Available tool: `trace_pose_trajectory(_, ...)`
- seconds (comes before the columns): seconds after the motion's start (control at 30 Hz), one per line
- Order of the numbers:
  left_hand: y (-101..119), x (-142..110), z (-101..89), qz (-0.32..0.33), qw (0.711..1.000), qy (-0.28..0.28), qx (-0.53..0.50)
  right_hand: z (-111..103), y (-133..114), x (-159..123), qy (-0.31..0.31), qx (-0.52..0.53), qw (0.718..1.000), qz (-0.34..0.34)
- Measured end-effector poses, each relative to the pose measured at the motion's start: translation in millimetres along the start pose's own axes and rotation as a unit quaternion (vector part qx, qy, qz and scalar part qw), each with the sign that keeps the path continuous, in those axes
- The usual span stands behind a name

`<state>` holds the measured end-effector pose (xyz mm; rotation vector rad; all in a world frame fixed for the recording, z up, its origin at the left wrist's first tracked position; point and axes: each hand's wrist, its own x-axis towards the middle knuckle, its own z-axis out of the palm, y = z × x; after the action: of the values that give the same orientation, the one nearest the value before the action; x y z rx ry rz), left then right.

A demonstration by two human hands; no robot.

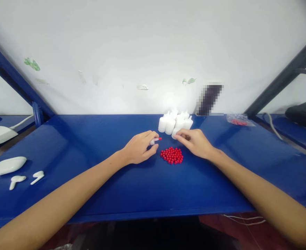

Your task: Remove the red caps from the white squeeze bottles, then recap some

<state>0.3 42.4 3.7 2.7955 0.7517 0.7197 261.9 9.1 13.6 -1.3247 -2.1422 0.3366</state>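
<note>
My left hand (139, 147) is closed around a small white bottle (152, 142), mostly hidden by the fingers. Its narrow nozzle points right and carries a red cap (160, 139). With thumb and fingertips pressed together, my right hand (194, 141) grips another white bottle (175, 132) at the front of a group. Several white bottles (170, 125) with thin nozzles stand upright close together behind it. Between and below my hands lies a flat pile of small red caps (172, 155) on the blue table (153, 194).
White earbuds (38, 176) and their case (8, 165) lie at the left. A clear bag with red pieces (238, 121) rests at the back right, near a pixelated dark object (209, 100) against the wall. Blue metal posts (285, 74) flank the table.
</note>
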Motion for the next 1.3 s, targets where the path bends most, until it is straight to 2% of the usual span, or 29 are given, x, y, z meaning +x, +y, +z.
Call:
trace_pose_trajectory(0.07, 7, 0, -1.6, 0.026, 0.999, 0.021, -0.007, 1, -12, -4, 0.058, 0.013, 0.998, -0.007)
trace_pose_trajectory(0.1, 11, 0, -2.5, 0.035, 0.999, 0.026, -0.010, 2, -19, -6, 0.059, 0.025, 0.998, -0.019)
trace_pose_trajectory(0.23, 27, 1, -5.0, 0.071, 0.997, 0.006, -0.020, 6, -41, -11, -0.001, 0.042, 0.995, -0.090)
trace_pose_trajectory(0.4, 31, 3, -5.3, 0.111, 0.993, 0.010, 0.043, 12, -46, -12, -0.026, 0.016, 0.988, -0.153)
trace_pose_trajectory(0.5, 24, 5, -6.9, 0.154, 0.977, 0.024, 0.143, 12, -46, -11, -0.033, 0.032, 0.988, -0.149)
trace_pose_trajectory(0.6, 10, 4, -9.6, 0.172, 0.958, 0.039, 0.227, 5, -42, -11, -0.002, 0.089, 0.992, -0.094)
trace_pose_trajectory(0.7, -6, 0, -9.5, 0.121, 0.969, 0.029, 0.215, -8, -29, -8, -0.002, 0.099, 0.994, -0.055)
trace_pose_trajectory(0.83, -16, -4, -5.1, 0.054, 0.987, 0.017, 0.153, -22, -10, -4, -0.089, -0.015, 0.995, -0.047)
trace_pose_trajectory(1.0, -15, -3, -5.2, 0.056, 0.994, -0.005, 0.098, -20, -3, -1, -0.166, -0.112, 0.980, -0.008)
trace_pose_trajectory(1.13, -14, -3, -7.2, 0.055, 0.995, -0.009, 0.081, -18, -3, 0, -0.170, -0.110, 0.979, 0.006)
trace_pose_trajectory(1.3, -15, -3, -7.0, 0.042, 0.996, -0.016, 0.073, -18, 0, 0, -0.181, -0.089, 0.979, -0.016)
